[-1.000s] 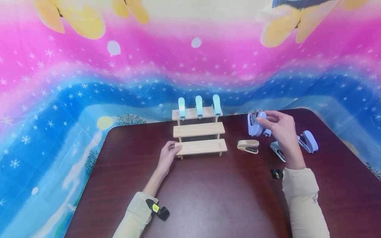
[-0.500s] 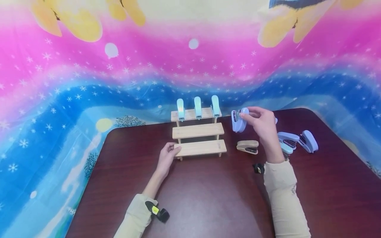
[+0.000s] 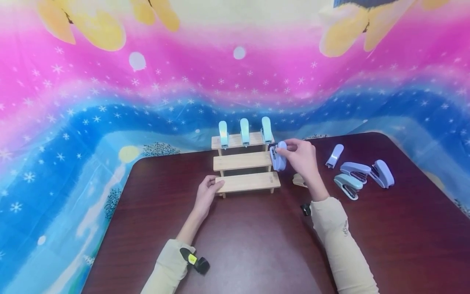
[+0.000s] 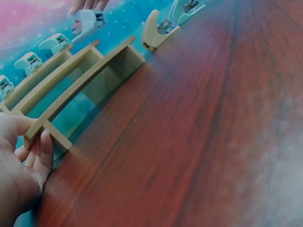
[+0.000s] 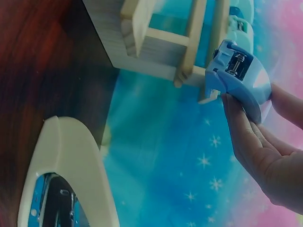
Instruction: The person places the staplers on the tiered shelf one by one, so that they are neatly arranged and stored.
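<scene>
My left hand grips the left end of the lowest step of a three-step wooden rack, thumb on top and fingers beneath, as the left wrist view shows. My right hand pinches a lavender stapler between thumb and fingers, holding it up at the right end of the middle step. In the right wrist view this stapler is tilted, its metal part facing the rack. Three mint-green staplers stand in a row on the top step. The two lower steps carry nothing.
A cream stapler lies right of the rack, partly behind my right hand. Farther right lie lavender staplers, one at the back, one in the middle, one outermost, beside a mint-green stapler. A patterned cloth hangs behind the dark table.
My right hand has carried the lavender stapler leftward from above the loose staplers to the rack's right side. The left hand keeps its hold on the lowest step.
</scene>
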{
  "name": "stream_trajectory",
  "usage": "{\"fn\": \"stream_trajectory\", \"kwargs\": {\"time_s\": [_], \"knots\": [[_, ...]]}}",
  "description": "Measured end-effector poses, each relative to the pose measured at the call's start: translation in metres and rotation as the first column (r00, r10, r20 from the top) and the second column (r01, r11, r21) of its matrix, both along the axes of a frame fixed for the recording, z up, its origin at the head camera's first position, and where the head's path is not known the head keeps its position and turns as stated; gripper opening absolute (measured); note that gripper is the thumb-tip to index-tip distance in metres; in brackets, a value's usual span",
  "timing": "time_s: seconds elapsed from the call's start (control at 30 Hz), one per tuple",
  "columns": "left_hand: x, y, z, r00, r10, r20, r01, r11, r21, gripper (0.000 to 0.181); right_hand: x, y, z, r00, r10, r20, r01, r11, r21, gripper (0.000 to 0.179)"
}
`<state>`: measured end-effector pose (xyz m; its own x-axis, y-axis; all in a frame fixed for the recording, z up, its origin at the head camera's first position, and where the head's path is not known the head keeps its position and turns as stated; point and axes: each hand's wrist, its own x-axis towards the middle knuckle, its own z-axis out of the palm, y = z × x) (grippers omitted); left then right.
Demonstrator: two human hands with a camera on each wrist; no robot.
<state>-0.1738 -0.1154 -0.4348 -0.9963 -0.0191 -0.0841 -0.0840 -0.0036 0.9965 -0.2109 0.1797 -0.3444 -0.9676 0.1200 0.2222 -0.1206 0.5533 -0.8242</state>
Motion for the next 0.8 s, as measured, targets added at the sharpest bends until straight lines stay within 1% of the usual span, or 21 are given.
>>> {"fn": "stream_trajectory", "kwargs": {"time_s": [0.2,0.33,0.5,0.67,0.8], "knots": [[0.000,0.000,0.000,1.000,0.001,0.006,-0.001,1.000,-0.005,0.031,-0.002,-0.008,-0.006,1.000,-0.004,-0.027,0.005,1.000,0.031,0.040],[-0.002,0.000,0.000,1.000,-0.006,-0.001,0.006,1.000,0.006,0.031,-0.003,-0.011,-0.006,0.999,-0.010,-0.038,0.012,0.999,0.047,0.041],[-0.004,0.000,0.001,1.000,-0.010,-0.008,0.010,1.000,0.013,0.031,-0.003,-0.014,-0.006,0.998,-0.012,-0.062,0.015,0.999,0.042,0.039],[-0.003,-0.001,-0.001,1.000,-0.002,0.000,0.002,1.000,0.004,0.032,-0.004,-0.018,-0.011,0.999,-0.019,-0.049,0.020,1.000,0.014,0.036],[-0.002,-0.001,-0.002,1.000,-0.010,0.005,0.010,1.000,0.019,0.031,-0.004,-0.020,-0.016,0.998,-0.030,-0.054,0.031,0.999,0.022,0.032]]}}
